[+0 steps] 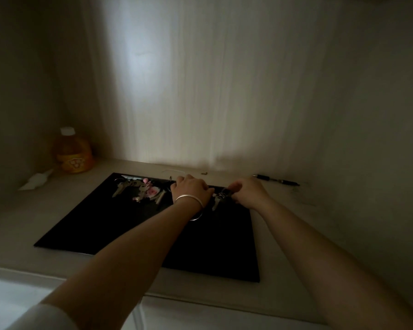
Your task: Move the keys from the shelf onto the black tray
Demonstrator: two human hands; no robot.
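A dim, pale shelf recess [57, 210] closes in on three sides, its back wall rising just behind the work and its left and right walls standing well clear, so the open room lies along the front lip and across the bare surface to either side. A flat, square black tray [134, 234] fills the middle of the shelf, its far edge near the back wall and its near right corner almost at the front lip; most of its near half lies bare. Two bare forearms reach in from the front across the tray. The left hand [192, 190], ringed at the wrist by a thin silver bangle [193, 206], rests knuckles-up near the tray's far edge with fingers curled; whether it grips anything cannot be told. The right hand [247, 192] is pinched around a small bunch of metal keys [221, 197] at the tray's far right part, the keys hanging between the two hands, just above or on the black surface. A second bunch of silver keys with pink charms [141, 190] lies on the tray's far left part, just left of the left hand. A round orange-filled bottle with a white cap [73, 152] stands in the back left corner, crumpled white paper [37, 182] beside it. A slim black pen [278, 180] lies off the tray toward the back right.
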